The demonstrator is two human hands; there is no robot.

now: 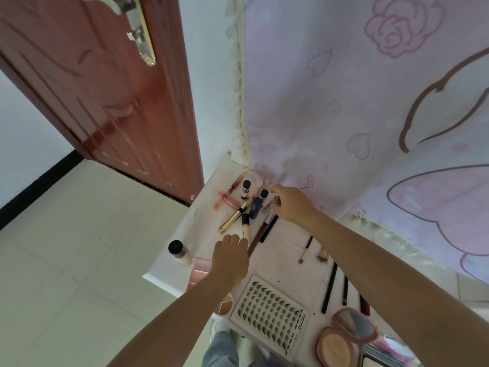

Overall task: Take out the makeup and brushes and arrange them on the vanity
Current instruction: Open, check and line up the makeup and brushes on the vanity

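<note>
On the white vanity top (285,263), my right hand (291,205) pinches a small silver tube (271,203) at the far end, beside a blue bottle (256,206). My left hand (231,256) touches the lower end of a beige concealer tube with a black cap (245,225). A gold tube (234,215), pink lip glosses (227,201) and a small black-capped bottle (245,189) lie near them. Thin brushes and pencils (305,249) are spread on the right.
A foundation bottle (180,252) stands at the vanity's left edge by a pink palette (198,271). A lash tray (270,313), an open compact (344,335) and black pencils (329,287) lie near me. A brown door (105,88) stands left; a pink curtain (370,102) hangs behind.
</note>
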